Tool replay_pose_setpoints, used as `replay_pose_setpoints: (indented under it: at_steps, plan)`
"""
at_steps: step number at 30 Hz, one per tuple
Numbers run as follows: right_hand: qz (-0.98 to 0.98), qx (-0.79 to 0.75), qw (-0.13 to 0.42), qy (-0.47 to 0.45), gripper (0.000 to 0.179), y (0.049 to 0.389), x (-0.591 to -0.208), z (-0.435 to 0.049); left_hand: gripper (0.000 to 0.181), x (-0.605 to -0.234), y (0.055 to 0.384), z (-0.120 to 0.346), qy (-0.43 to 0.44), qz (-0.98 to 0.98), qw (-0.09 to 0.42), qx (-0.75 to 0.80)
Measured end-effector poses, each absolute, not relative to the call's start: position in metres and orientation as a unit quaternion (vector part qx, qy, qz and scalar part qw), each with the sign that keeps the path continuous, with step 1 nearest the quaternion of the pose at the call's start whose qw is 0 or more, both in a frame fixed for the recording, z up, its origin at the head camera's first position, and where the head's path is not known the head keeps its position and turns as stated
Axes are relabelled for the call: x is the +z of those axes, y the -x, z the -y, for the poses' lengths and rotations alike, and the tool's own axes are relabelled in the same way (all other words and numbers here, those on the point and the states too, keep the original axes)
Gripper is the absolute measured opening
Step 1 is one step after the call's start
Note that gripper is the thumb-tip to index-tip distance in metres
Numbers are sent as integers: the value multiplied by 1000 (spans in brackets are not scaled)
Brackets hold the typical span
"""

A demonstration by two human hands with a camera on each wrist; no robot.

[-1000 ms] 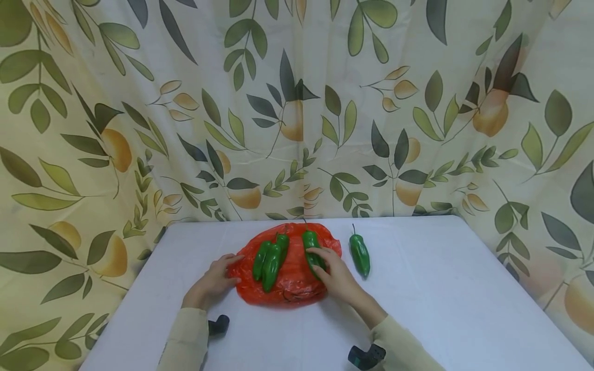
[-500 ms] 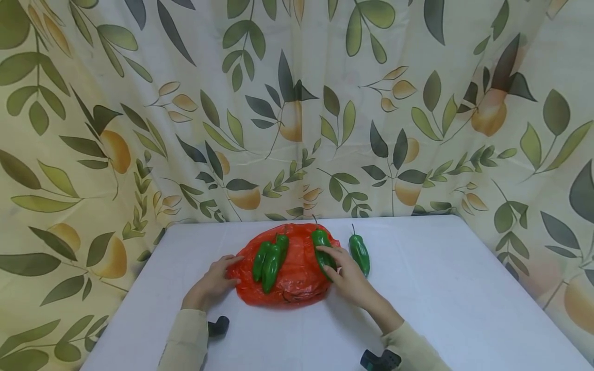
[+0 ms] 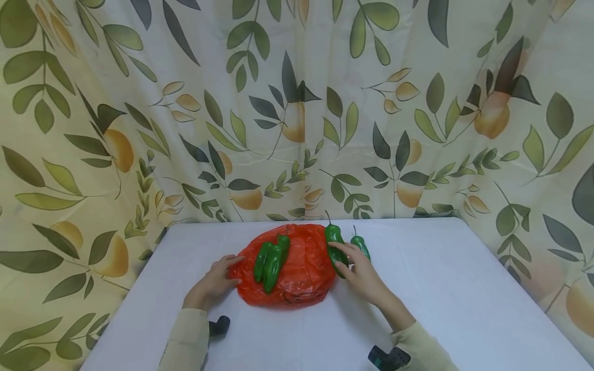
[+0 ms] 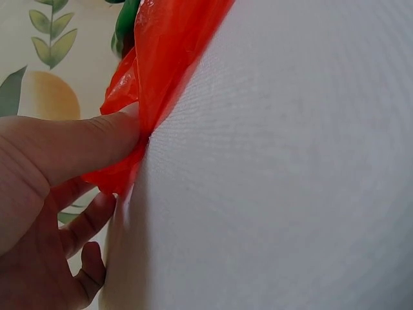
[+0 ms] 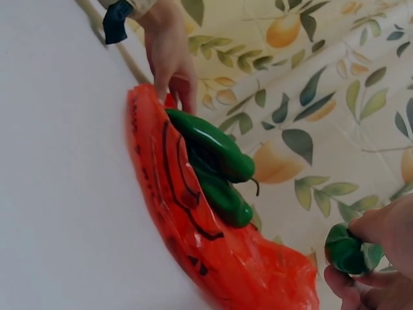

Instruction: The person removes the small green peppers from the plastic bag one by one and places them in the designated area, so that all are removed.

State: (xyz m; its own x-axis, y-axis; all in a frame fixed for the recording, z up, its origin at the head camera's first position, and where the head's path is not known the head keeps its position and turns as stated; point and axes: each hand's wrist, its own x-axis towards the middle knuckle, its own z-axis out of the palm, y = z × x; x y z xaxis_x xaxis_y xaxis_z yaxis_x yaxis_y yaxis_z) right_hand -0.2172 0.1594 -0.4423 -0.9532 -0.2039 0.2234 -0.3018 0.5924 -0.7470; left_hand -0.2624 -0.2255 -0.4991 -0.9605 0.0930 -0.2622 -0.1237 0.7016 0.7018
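Observation:
A red plastic bag (image 3: 303,273) with black print lies flat on the white table. My left hand (image 3: 217,278) pinches its left edge between thumb and fingers, as the left wrist view shows. Two green peppers (image 3: 274,265) lie side by side on the left half of the bag. My right hand (image 3: 364,278) holds another green pepper (image 3: 333,237) by its lower part, stem end pointing away, at the bag's right edge. In the right wrist view the held pepper (image 5: 343,248) appears end-on between thumb and fingers, apart from the bag. The right hand partly hides one more green pepper (image 3: 359,242).
The white table (image 3: 441,288) extends to the right of the hands. A leaf-and-fruit patterned curtain (image 3: 343,190) hangs behind and beside it. Each sleeve carries a dark wrist device (image 3: 390,358), the other device (image 3: 219,326) being on the left.
My right hand has carried its pepper rightward from over the bag to the bag's right edge, partly covering the pepper lying beyond. The left hand and the two peppers stay where they were.

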Motion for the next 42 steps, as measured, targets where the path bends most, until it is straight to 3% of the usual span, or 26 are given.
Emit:
replay_pose_setpoints:
  at_steps: [16, 42]
  plan:
    - [892, 426, 69, -135, 51, 222, -437, -178, 65, -500, 264, 225, 15, -910, 143, 389]
    - [910, 399, 30, -107, 53, 229, -444, -216, 64, -497, 261, 226, 2, -901, 146, 409]
